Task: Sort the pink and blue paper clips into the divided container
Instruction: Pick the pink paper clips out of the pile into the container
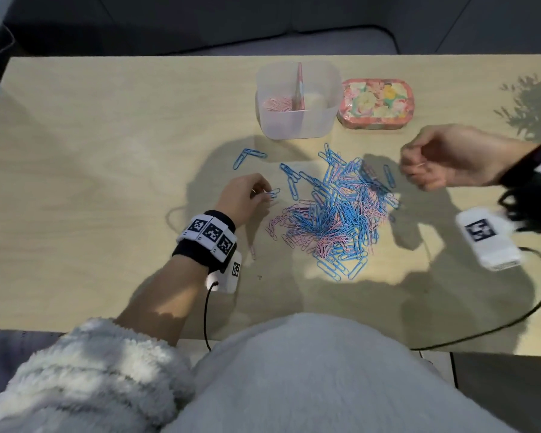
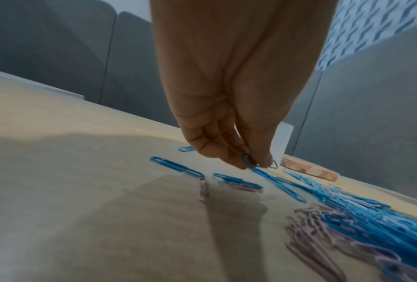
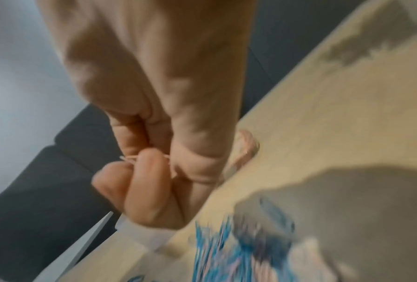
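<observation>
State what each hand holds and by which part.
Left hand: blue paper clip, pinched at one rounded end. Right hand: pink paper clip in curled fingers; part unclear.

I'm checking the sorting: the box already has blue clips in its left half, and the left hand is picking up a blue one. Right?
Not quite. In the head view the clips in the left half of the divided container are pink clips. The left hand does pinch a blue clip.

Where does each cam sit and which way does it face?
Head: above, looking down at the wooden table; both forearms show.
Left wrist: along the left hand pinching a blue paper clip.
Right wrist: along the curled right hand; blurred.
Shared: mixed pink and blue clip pile, in all three.
</observation>
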`<move>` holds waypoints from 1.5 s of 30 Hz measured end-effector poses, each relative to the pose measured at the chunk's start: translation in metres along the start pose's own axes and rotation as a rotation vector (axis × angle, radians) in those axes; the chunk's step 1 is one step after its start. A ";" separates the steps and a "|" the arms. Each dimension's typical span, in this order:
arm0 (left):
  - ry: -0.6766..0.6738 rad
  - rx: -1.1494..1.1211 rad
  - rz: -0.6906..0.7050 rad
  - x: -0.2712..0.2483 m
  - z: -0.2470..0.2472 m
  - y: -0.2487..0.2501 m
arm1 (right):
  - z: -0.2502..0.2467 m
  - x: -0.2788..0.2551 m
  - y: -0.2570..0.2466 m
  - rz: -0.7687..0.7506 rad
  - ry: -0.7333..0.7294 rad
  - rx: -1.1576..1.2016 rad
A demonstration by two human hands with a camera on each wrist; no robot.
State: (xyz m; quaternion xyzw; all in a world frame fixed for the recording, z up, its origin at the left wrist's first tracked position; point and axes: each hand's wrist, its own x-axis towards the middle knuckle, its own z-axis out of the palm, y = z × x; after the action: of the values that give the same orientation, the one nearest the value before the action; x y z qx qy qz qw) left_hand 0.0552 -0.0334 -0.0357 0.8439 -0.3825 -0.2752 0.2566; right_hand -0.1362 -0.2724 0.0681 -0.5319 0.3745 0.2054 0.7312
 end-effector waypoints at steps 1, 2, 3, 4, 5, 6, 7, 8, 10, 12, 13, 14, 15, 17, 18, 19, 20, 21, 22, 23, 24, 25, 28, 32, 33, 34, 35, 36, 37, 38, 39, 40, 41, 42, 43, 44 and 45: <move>0.004 0.002 -0.013 0.000 -0.001 -0.001 | -0.006 -0.011 -0.008 -0.001 0.061 -0.087; 0.005 0.010 -0.022 0.001 -0.002 -0.002 | -0.011 -0.020 -0.015 -0.023 0.140 -0.209; 0.004 0.027 -0.026 0.002 -0.002 -0.003 | -0.015 -0.027 -0.021 -0.061 0.220 -0.359; 0.000 0.054 -0.025 0.003 -0.002 -0.004 | -0.017 -0.031 -0.027 -0.102 0.287 -0.519; -0.003 0.095 -0.017 0.003 -0.001 -0.004 | -0.016 -0.031 -0.030 -0.144 0.342 -0.682; 0.001 0.149 -0.002 0.004 0.000 -0.005 | -0.011 -0.026 -0.031 -0.183 0.391 -0.838; 0.012 0.215 0.022 0.004 0.002 -0.005 | -0.002 -0.019 -0.029 -0.221 0.423 -0.960; 0.032 0.284 0.052 0.003 0.003 -0.004 | 0.008 -0.009 -0.025 -0.268 0.425 -1.041; 0.067 0.358 0.098 -0.001 0.005 -0.002 | 0.029 0.020 -0.010 -0.359 0.367 -1.120; 0.018 0.311 0.117 -0.007 0.006 0.000 | 0.052 0.049 0.012 -0.394 0.336 -1.154; -0.038 0.262 0.123 -0.010 0.007 0.002 | 0.063 0.060 0.023 -0.393 0.346 -1.171; -0.095 0.220 0.120 -0.014 0.007 0.003 | 0.074 0.071 0.034 -0.388 0.353 -1.184; -0.146 0.195 0.118 -0.018 0.008 0.003 | 0.083 0.080 0.043 -0.386 0.357 -1.189; -0.229 0.188 0.108 -0.023 0.010 0.001 | 0.097 0.093 0.059 -0.390 0.358 -1.197; -0.258 0.198 0.105 -0.025 0.011 -0.001 | 0.101 0.097 0.065 -0.400 0.358 -1.205; -0.275 0.208 0.103 -0.026 0.013 -0.004 | 0.103 0.099 0.070 -0.412 0.359 -1.214; -0.273 0.210 0.106 -0.026 0.014 -0.006 | 0.104 0.099 0.075 -0.427 0.361 -1.226; -0.257 0.205 0.111 -0.026 0.015 -0.008 | 0.103 0.098 0.080 -0.432 0.353 -1.242; -0.236 0.197 0.116 -0.026 0.016 -0.010 | 0.102 0.096 0.084 -0.427 0.332 -1.253; -0.221 0.194 0.115 -0.026 0.016 -0.010 | 0.100 0.093 0.086 -0.413 0.307 -1.247; -0.215 0.193 0.113 -0.025 0.016 -0.011 | 0.097 0.091 0.088 -0.398 0.290 -1.222; -0.214 0.194 0.109 -0.024 0.017 -0.012 | 0.094 0.089 0.087 -0.388 0.292 -1.186; -0.201 0.218 0.122 -0.020 0.018 -0.010 | 0.083 0.093 0.075 -0.437 0.443 -1.126; -0.165 0.381 0.225 -0.015 0.021 -0.002 | 0.081 0.110 0.057 -0.411 0.482 -1.130; -0.163 0.403 0.257 -0.014 0.021 0.001 | 0.082 0.115 0.055 -0.374 0.454 -1.131; -0.164 0.402 0.285 -0.013 0.021 0.002 | 0.083 0.119 0.054 -0.338 0.421 -1.128; -0.170 0.395 0.302 -0.012 0.021 0.003 | 0.083 0.122 0.055 -0.307 0.385 -1.124; -0.177 0.393 0.305 -0.011 0.020 0.002 | 0.083 0.125 0.055 -0.288 0.356 -1.121; -0.181 0.395 0.299 -0.011 0.020 0.002 | 0.082 0.126 0.056 -0.276 0.332 -1.122; -0.181 0.399 0.289 -0.011 0.020 0.001 | 0.081 0.127 0.056 -0.272 0.312 -1.123; -0.177 0.403 0.273 -0.010 0.021 0.000 | 0.081 0.126 0.056 -0.281 0.303 -1.117; -0.166 0.407 0.263 -0.011 0.021 -0.001 | 0.080 0.124 0.056 -0.304 0.305 -1.085; -0.155 0.412 0.256 -0.011 0.023 -0.003 | 0.080 0.121 0.056 -0.326 0.309 -0.999; -0.146 0.414 0.254 -0.011 0.024 -0.005 | 0.080 0.118 0.055 -0.338 0.305 -0.867; -0.144 0.415 0.251 -0.012 0.025 -0.006 | 0.080 0.115 0.053 -0.339 0.289 -0.712; -0.148 0.422 0.252 -0.012 0.026 -0.008 | 0.081 0.113 0.051 -0.329 0.265 -0.561; -0.152 0.431 0.254 -0.013 0.027 -0.009 | 0.082 0.111 0.049 -0.310 0.243 -0.447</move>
State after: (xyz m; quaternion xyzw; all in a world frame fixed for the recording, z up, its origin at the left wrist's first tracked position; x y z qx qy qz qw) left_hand 0.0344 -0.0246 -0.0574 0.8013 -0.5532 -0.2155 0.0739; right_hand -0.0734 -0.1894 -0.0347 -0.7513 0.3191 0.1037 0.5683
